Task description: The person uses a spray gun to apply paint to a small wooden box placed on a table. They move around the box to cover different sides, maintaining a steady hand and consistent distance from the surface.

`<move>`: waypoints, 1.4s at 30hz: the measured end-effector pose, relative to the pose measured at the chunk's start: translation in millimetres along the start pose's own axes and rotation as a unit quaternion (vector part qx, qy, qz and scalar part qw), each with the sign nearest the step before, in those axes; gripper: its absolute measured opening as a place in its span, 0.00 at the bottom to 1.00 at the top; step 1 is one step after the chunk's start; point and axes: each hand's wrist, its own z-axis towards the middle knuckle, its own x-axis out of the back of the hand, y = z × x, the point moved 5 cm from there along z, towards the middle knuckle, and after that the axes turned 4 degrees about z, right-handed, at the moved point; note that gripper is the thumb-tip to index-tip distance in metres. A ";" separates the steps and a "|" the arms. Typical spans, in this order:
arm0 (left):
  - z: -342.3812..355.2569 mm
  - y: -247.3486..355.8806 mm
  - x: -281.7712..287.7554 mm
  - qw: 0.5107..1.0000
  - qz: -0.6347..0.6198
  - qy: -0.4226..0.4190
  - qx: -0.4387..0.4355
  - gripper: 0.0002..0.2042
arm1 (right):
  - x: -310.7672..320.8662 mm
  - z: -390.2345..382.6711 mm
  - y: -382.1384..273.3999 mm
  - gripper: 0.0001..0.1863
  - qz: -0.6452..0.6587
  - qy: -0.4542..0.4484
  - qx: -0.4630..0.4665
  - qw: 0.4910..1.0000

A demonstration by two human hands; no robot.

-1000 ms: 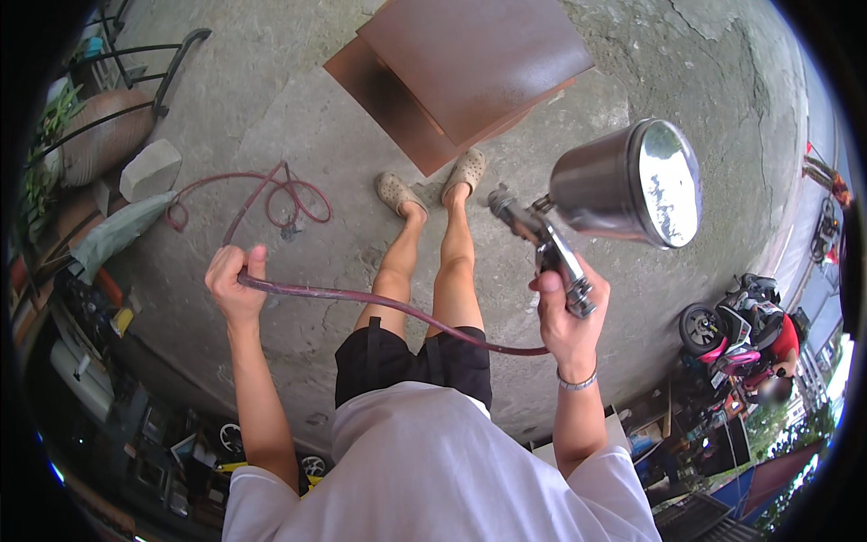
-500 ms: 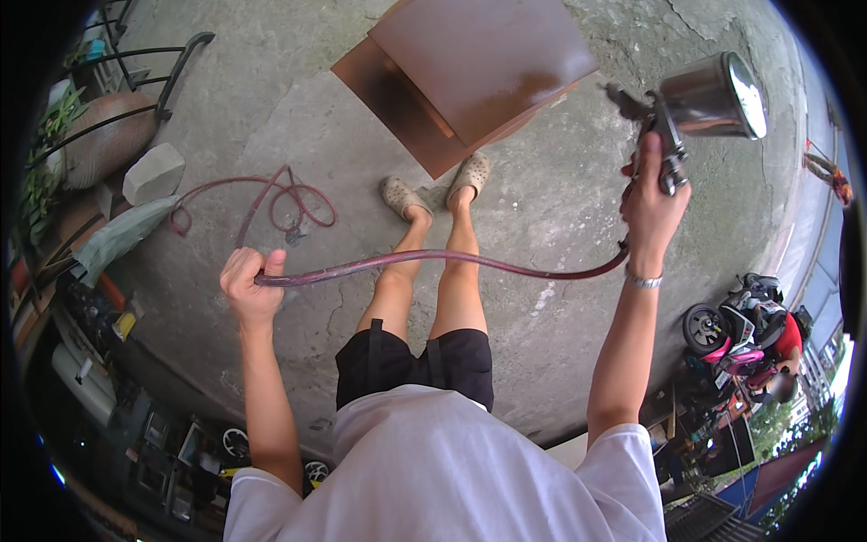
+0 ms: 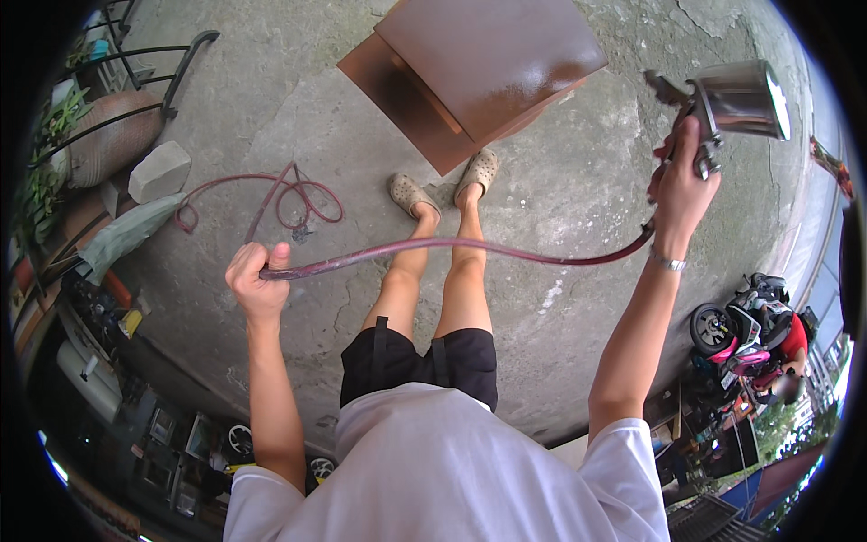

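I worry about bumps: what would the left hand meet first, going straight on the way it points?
Probably the loose stretch of red hose on the concrete, though the left hand looks raised and might pass above it.

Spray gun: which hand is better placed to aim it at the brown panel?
Probably the right hand: it grips the spray gun, right of the brown panel, while the left hand holds the hose.

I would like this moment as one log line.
left grip: closed on dark-red hose | right grip: holding spray gun | brown boxy piece: just beyond clogs
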 end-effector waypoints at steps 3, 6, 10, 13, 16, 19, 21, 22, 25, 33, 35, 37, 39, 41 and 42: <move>1.9 -8.2 7.2 1.000 0.009 0.003 -0.004 0.26 | -7.2 -47.2 1.6 0.20 0.021 -0.070 -0.017 0.997; 3.5 -14.4 13.9 1.000 0.015 0.004 -0.005 0.26 | -12.0 -93.5 4.3 0.19 0.040 -0.136 -0.077 0.987; 5.5 -17.8 18.3 1.000 0.018 0.002 -0.013 0.25 | -18.1 -142.1 -9.1 0.14 0.011 -0.232 -0.047 0.972; 6.5 -18.8 19.4 0.999 0.024 -0.004 -0.021 0.25 | -20.8 -165.1 -25.1 0.13 0.019 -0.307 -0.017 0.951; 7.1 -19.1 19.1 0.999 0.027 -0.012 -0.024 0.25 | -24.5 -169.2 -35.9 0.13 0.054 -0.330 0.011 0.943; 9.7 -16.2 15.7 0.999 0.025 -0.018 -0.030 0.26 | -30.9 -149.1 -32.2 0.12 0.017 -0.305 0.029 0.952; 13.4 -11.8 10.9 0.999 0.023 -0.022 -0.033 0.26 | -27.9 -121.9 -15.7 0.15 0.033 -0.246 -0.083 0.965; 15.7 -8.9 8.8 0.999 0.023 -0.024 -0.033 0.26 | -28.6 -102.6 -13.3 0.18 0.039 -0.213 -0.055 0.975; 23.3 -0.2 2.1 0.999 0.026 -0.028 -0.024 0.26 | -24.2 -32.2 -5.5 0.24 -0.035 -0.102 0.008 0.994; 24.0 -3.8 -21.7 0.994 0.044 -0.084 0.048 0.26 | 1.9 73.2 -11.5 0.25 0.004 0.063 0.003 0.998; 13.5 -16.4 -24.0 0.988 0.052 -0.110 0.100 0.25 | 16.8 64.0 -23.9 0.23 0.077 0.057 -0.006 0.995; 2.6 -33.1 -22.7 0.980 0.047 -0.133 0.144 0.25 | 31.7 42.0 -38.0 0.22 0.139 0.040 -0.026 0.989; -1.9 -48.9 -17.2 0.976 0.050 -0.153 0.145 0.24 | 44.5 11.9 -51.4 0.22 0.177 0.030 -0.057 0.982; 4.1 -69.4 -11.4 0.971 0.049 -0.178 0.151 0.25 | 53.2 -17.7 -64.0 0.23 0.189 0.035 -0.085 0.978; 10.9 -80.8 -9.1 0.967 0.047 -0.195 0.157 0.25 | 55.6 -32.1 -69.6 0.24 0.188 0.040 -0.102 0.976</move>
